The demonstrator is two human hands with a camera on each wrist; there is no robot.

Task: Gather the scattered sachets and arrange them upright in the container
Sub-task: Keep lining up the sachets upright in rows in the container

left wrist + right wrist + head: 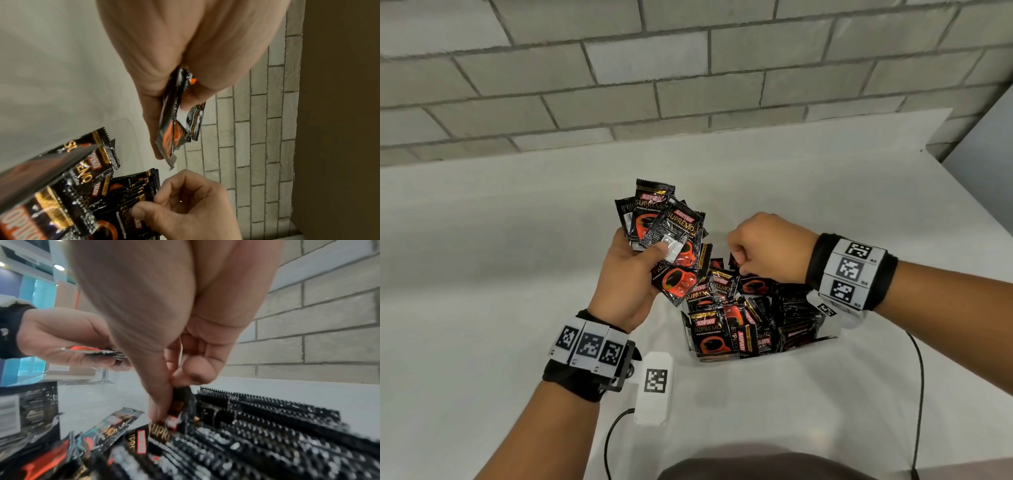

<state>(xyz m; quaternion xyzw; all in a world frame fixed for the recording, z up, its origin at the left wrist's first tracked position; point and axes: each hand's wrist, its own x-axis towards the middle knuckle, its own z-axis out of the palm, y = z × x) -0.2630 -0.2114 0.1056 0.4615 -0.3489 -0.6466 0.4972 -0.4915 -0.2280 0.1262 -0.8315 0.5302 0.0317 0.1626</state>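
My left hand (631,270) grips a fanned bunch of several black and red coffee sachets (666,236), thumb pressed on top; the same bunch of sachets (176,123) shows edge-on in the left wrist view. A clear container (825,334) on the white table holds several more sachets (736,322), most standing on edge. Above its far side, my right hand (763,250) is curled, and thumb and forefinger (162,402) pinch the top of one sachet (180,407) among the upright rows (267,418).
A white table (482,257) runs to a grey block wall (688,68) at the back. A white tag with a black marker (655,380) and a black cable (919,394) lie near the front edge. Both wrists wear marker bands.
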